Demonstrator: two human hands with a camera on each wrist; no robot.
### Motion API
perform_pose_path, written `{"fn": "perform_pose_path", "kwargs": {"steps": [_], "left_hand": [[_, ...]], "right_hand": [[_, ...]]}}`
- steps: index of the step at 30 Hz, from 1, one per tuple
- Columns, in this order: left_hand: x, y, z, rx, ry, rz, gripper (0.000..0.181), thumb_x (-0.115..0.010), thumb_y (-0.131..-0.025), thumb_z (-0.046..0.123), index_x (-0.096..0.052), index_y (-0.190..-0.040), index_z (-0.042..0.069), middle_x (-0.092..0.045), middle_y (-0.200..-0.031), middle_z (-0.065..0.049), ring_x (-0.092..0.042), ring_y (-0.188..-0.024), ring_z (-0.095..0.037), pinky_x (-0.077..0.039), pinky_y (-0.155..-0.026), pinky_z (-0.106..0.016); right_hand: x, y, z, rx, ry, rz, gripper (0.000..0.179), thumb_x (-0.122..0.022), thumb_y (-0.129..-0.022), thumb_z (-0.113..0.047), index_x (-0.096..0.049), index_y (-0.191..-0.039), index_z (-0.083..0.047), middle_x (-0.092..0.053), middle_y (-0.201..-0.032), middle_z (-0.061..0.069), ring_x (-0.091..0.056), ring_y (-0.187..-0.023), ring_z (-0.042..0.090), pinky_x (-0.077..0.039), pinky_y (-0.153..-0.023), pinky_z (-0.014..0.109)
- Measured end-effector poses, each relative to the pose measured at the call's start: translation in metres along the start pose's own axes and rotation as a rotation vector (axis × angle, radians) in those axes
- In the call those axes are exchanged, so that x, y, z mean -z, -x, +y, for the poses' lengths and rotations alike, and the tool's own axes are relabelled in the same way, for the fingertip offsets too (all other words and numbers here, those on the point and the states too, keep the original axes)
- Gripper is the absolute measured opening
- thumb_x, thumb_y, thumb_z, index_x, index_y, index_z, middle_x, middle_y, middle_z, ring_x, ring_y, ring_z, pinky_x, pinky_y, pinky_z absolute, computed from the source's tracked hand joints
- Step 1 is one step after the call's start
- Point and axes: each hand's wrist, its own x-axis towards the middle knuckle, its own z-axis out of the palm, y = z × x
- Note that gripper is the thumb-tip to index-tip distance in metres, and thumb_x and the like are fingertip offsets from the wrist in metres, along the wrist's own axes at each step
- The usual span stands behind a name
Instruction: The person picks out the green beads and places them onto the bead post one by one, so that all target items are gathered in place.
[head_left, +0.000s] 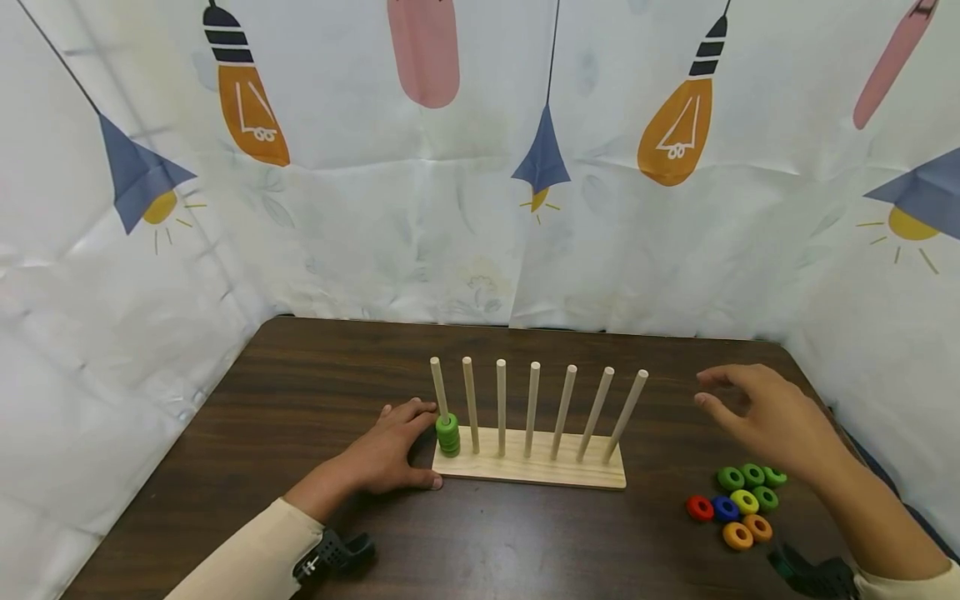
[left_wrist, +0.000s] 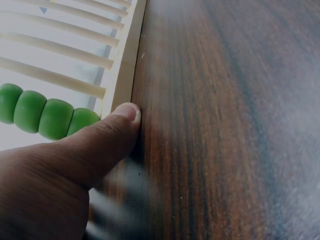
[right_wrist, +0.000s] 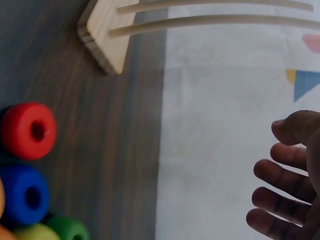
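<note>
A wooden peg stand with several upright pegs stands mid-table. Several green ring beads are stacked on its leftmost peg. My left hand grips the left end of the stand's base, the thumb at the front corner and the fingers toward the back. In the left wrist view the thumb presses against the base edge beside the green beads. My right hand is raised over the table's right side, fingers loosely bent and apart, holding nothing. Nearest to it are loose ring beads: green, red, blue, yellow and orange.
The loose beads lie clustered on the dark wooden table, right of the stand. Orange beads are nearest the front of that cluster. A white printed cloth hangs behind the table and along both sides.
</note>
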Motion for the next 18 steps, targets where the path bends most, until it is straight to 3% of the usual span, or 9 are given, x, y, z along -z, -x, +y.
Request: {"fn": "perform_pose_path", "kwargs": {"steps": [4,9,16,18], "left_hand": [[0.0,0.001,0.0,-0.001,0.005,0.005,0.092,-0.086,-0.079,0.052,-0.05,-0.148,0.004,-0.04,-0.155,-0.02,-0.029,-0.148,-0.046,-0.017,-0.116,-0.07],[-0.002,0.001,-0.002,0.01,-0.001,0.004,0.09,-0.086,-0.079,0.051,-0.051,-0.148,0.005,-0.04,-0.156,-0.019,-0.028,-0.149,-0.045,-0.016,-0.117,-0.068],[-0.004,0.0,-0.002,0.014,-0.003,-0.007,0.088,-0.086,-0.08,0.051,-0.051,-0.149,0.007,-0.038,-0.157,-0.018,-0.026,-0.149,-0.044,-0.016,-0.118,-0.067],[-0.004,0.0,-0.002,0.015,-0.003,-0.007,0.088,-0.085,-0.08,0.051,-0.051,-0.149,0.007,-0.038,-0.157,-0.018,-0.026,-0.149,-0.044,-0.015,-0.118,-0.067]], "right_hand": [[-0.007,0.006,0.013,-0.04,0.009,-0.021,0.042,-0.066,-0.101,-0.042,-0.07,-0.126,-0.009,-0.067,-0.122,0.018,-0.063,-0.095,0.033,-0.052,-0.071,0.053],[-0.014,0.014,0.031,-0.096,0.014,-0.067,0.047,-0.064,-0.101,-0.045,-0.069,-0.126,-0.006,-0.066,-0.123,0.023,-0.064,-0.101,0.042,-0.052,-0.073,0.059],[-0.023,0.029,0.063,-0.174,-0.014,-0.154,0.05,-0.062,-0.102,-0.045,-0.068,-0.127,-0.001,-0.065,-0.123,0.028,-0.069,-0.089,0.034,-0.054,-0.071,0.058],[-0.025,0.033,0.071,-0.187,-0.015,-0.165,0.05,-0.062,-0.103,-0.044,-0.068,-0.127,0.0,-0.065,-0.123,0.028,-0.068,-0.092,0.038,-0.054,-0.07,0.057]]}}
